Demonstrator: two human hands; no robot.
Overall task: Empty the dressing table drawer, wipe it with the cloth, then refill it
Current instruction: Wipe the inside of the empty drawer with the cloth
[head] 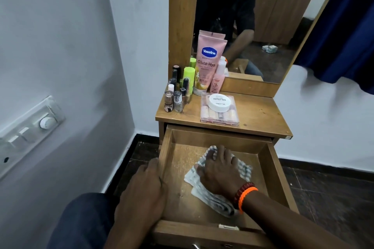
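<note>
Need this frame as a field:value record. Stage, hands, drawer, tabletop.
stage: wiping, drawer emptied, refill not yet done
right hand: flat on checked cloth, pressing it to drawer floor
left hand: rests on drawer's left wall
drawer: pulled out, holds only the cloth
tabletop: nail polish bottles, Vaseline tube, pink pump bottle, clear case under white jar

Drawer pulled out at 6 o'clock below tabletop. Cloth in drawer under R hand; L hand on its 9 o'clock wall. Bottles at tabletop's 10 o'clock (tub on case, center), mirror at 12.
</note>
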